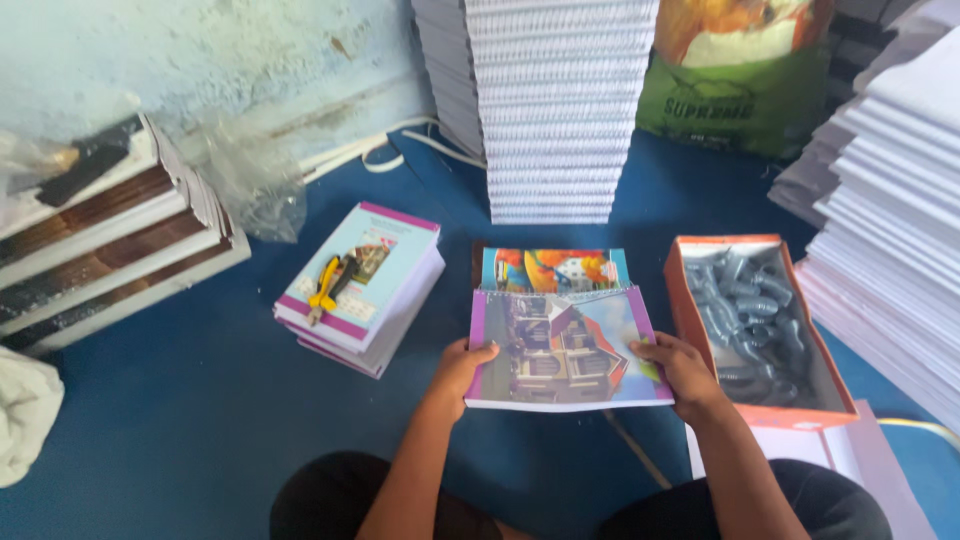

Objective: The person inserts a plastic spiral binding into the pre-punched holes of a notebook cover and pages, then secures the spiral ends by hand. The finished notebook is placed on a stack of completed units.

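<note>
While we sit on the blue floor (pixel 180 420) with knees apart, we hold one notebook (pixel 560 350) flat in front of us, its pictured house cover facing up; our left hand (pixel 462 366) clasps its edge at nine o'clock and our right hand (pixel 682 368) clasps the edge at three o'clock, both closed on it with thumbs on top, so the block of pages stays square and level; its upper edge, at twelve o'clock, seems to carry a wire spiral and overlaps a second, colourful cover (pixel 552 268) lying on the floor just beyond; at three o'clock from the notebook, just beside our right hand, one orange box (pixel 690 300) stands open and within easy reach, filled with grey coils too tangled to count; at nine o'clock one small stack of finished books (pixel 385 290) lies with a purple-edged cover on top, and one pair of yellow-handled pliers (pixel 328 288) rests on it, kept handy; we cannot count the books in it; farther out, one tall white pile (pixel 555 110) rises at twelve o'clock, more white piles (pixel 890 200) lean at two o'clock, and brown-edged board stacks (pixel 110 250) sit at ten o'clock; a green sack (pixel 735 100) stands at one o'clock.
</note>
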